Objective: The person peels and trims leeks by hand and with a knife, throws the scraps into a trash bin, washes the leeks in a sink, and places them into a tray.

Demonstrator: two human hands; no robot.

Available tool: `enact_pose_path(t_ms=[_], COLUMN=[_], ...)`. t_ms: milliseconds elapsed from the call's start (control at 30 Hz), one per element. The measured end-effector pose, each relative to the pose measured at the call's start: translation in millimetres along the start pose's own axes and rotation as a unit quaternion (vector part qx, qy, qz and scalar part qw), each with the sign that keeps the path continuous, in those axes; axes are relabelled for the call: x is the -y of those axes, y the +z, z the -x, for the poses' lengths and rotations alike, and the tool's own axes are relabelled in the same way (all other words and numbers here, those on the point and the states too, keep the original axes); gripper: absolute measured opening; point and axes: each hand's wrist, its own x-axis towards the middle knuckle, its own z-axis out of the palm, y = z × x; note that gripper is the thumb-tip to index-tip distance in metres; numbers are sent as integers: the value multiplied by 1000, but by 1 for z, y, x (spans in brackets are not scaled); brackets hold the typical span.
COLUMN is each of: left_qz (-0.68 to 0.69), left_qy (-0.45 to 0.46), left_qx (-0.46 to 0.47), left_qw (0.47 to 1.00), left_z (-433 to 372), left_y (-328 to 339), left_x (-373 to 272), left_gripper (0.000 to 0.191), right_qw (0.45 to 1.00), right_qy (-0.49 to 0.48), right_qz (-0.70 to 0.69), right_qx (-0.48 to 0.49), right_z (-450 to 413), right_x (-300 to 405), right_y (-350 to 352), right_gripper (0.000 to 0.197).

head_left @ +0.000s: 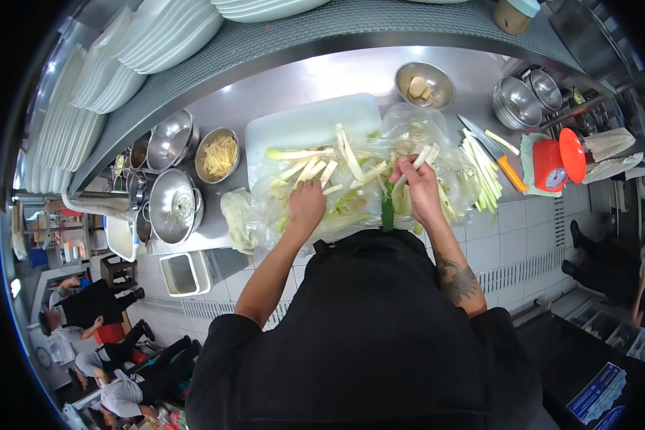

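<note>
My left hand rests with bent fingers on pale stalk pieces over a clear plastic bag; whether it grips one I cannot tell. To its right, my right hand holds a pale leek-like stalk above the spread plastic. More cut stalks and leafy scraps lie between the hands. A white cutting board sits behind them, partly under the plastic. Long trimmed stalks are bunched right of the bag, and a knife with an orange handle lies beside them.
A steel bowl of pale strips and steel colanders stand left. Behind is a steel bowl with peeled pieces; a red scale stands right. A shelf with stacked plates overhangs the counter. Several people are farther off.
</note>
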Motion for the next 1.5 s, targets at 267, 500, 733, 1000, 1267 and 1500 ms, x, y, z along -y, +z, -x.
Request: enact_pose_path(t_ms=[267,500,733,1000,1267,1500], left_qz=[165,591,584,545,500,589], left_qy=[-12,-54,19,18,7,47], left_qx=[6,162,247,161,224,319], left_qw=[986,789,773,823,836,741], left_z=[-9,-15,-30,-20,-23,-22], left_y=[-13,-73,-84,-73,-77,-72], left_x=[-5,-71,-88,-121,-107,-115], left_gripper=[28,21,18,17,22,26], right_qw=[996,990,992,961,940,994], right_qy=[29,66,18,-29,-47,85], right_qz=[41,91,91,275,337,64], right_qx=[78,86,86,2,-32,14], right_z=[5,12,12,14,20,28], right_x=[-1,1,21,28,11,41], right_y=[19,22,1,-14,-75,-57], right_gripper=[13,23,15,25,22,16])
